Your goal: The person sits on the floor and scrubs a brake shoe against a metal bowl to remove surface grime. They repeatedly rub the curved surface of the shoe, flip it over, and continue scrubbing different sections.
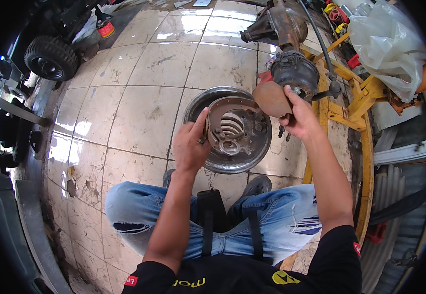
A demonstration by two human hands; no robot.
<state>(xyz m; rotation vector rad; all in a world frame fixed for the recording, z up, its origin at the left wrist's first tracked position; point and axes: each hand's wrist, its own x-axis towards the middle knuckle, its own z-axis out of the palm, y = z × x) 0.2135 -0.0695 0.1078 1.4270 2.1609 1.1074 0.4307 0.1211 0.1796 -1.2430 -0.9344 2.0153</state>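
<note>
A round metal drum-brake backing plate (259, 147) lies flat in front of me, between my feet. A curved brown brake shoe (226, 104) arches over its left and far side. My left hand (191, 144) is closed around the left edge of that shoe, its index finger stretched along the curve. At the plate's far right, a second brown piece, which looks like a brake shoe with its broad lining facing up (272, 99), is tilted upward. My right hand (298, 115) grips its right edge, thumb on top. Pale ringed shapes (231, 126) show through the plate's central opening.
A rusty axle assembly (294, 68) rests on a yellow metal stand (365, 98) at the right, close to my right hand. A clear plastic bag (387, 39) hangs beyond it. A tyre (51, 59) stands far left, near a red can (106, 28). Cracked tiles (144, 112) cover the floor.
</note>
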